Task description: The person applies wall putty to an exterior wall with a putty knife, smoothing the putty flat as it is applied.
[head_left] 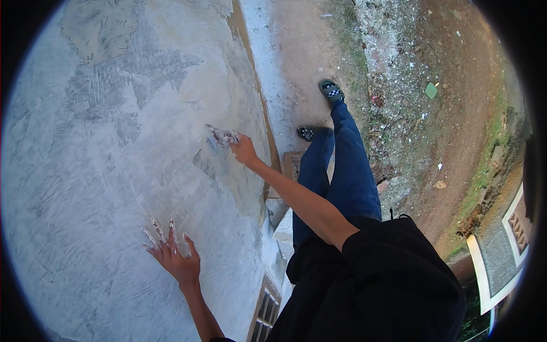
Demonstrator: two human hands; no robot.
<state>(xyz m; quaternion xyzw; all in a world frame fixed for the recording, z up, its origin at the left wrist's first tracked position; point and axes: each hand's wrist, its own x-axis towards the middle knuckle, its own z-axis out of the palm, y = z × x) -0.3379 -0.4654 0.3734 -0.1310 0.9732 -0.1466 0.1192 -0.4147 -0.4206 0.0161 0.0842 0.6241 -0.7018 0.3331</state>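
My right hand (244, 149) is closed around the handle of a plaster-smeared scraper (221, 137). Its blade lies close against the grey plastered wall (131, 171) and blends with it, so its exact edge is hard to make out. A darker, smoother patch spreads beside the tool. Lower and to the left, my left hand (178, 259) has its fingers spread at the wall with nothing in it. White plaster coats those fingertips; whether they press on the surface cannot be told.
A brown strip (259, 91) edges the wall beside a pale ledge. My sandalled feet (319, 111) stand on a dirt path, with white-speckled ground to their right. A green scrap (431, 90) lies there. A barred window opening (265, 313) is at the bottom, a building (501, 256) far right.
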